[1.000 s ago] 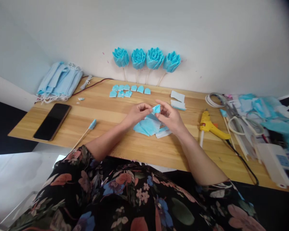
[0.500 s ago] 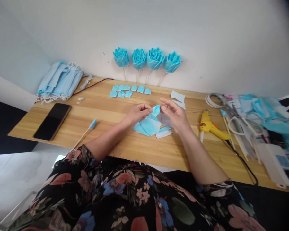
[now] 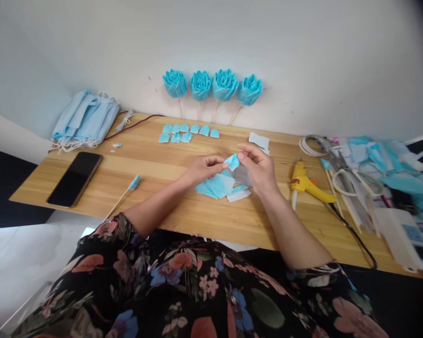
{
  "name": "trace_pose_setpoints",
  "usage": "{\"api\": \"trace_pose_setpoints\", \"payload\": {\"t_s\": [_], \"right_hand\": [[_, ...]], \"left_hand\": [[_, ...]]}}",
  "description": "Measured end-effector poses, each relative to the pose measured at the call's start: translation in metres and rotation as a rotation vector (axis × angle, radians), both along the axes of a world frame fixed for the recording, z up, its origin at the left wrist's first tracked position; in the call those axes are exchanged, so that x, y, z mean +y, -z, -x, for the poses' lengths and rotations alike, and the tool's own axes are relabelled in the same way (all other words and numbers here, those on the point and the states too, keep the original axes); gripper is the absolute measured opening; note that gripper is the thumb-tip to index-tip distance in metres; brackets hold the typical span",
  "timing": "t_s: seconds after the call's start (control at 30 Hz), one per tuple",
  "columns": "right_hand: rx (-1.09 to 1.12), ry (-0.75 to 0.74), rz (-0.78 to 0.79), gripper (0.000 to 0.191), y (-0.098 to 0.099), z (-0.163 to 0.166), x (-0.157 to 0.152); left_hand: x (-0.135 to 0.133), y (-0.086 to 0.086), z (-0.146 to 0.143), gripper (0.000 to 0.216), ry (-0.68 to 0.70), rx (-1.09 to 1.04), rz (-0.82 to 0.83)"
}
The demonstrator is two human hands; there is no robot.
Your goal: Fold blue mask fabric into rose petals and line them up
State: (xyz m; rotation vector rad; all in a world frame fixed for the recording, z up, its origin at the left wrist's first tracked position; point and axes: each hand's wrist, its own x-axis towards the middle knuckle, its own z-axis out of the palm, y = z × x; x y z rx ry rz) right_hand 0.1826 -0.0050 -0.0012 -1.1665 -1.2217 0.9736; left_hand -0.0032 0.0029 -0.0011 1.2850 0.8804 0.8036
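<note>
We hold a small folded blue piece (image 3: 232,162) up in front of us, over the middle of the wooden bench (image 3: 183,213). The fingers of our left hand (image 3: 206,171) pinch its left edge, and those of our right hand (image 3: 259,170) grasp its right edge, so the piece spans the gap between them. Just below our hands, overlapping blue sheets (image 3: 215,186) lie flat on the bench. Beyond them we see nine folded petals (image 3: 204,130) set out in two rows, and white strips (image 3: 259,140) farther to the right. Four blue roses (image 3: 225,85) on thin sticks stand along the back, before the wall. To our left lie a stick with a blue tip (image 3: 134,182), a dark phone (image 3: 74,179) and a pile of masks (image 3: 84,115). To our right rest a yellow glue gun (image 3: 305,183) and, near it, a pair of scissors (image 3: 343,182) among other materials.
</note>
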Motion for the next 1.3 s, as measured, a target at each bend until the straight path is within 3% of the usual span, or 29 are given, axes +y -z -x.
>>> {"api": "trace_pose_setpoints", "payload": {"t_s": [0.53, 0.83, 1.07, 1.3], "right_hand": [[-0.072, -0.18, 0.134, 0.046, -0.003, 0.006, -0.008], [-0.239, -0.212, 0.029, 0.045, 0.007, 0.003, -0.006], [-0.143, -0.216, 0.093, 0.047, 0.004, 0.004, -0.006], [0.018, -0.23, 0.178, 0.072, -0.002, 0.0, -0.004]], "left_hand": [[-0.005, -0.006, -0.002, 0.022, 0.022, 0.018, 0.015], [-0.004, -0.007, 0.0, 0.026, 0.107, 0.004, -0.084], [-0.004, -0.007, -0.002, 0.025, 0.019, -0.051, -0.01], [-0.002, -0.008, 0.0, 0.025, -0.111, -0.038, 0.012]]}}
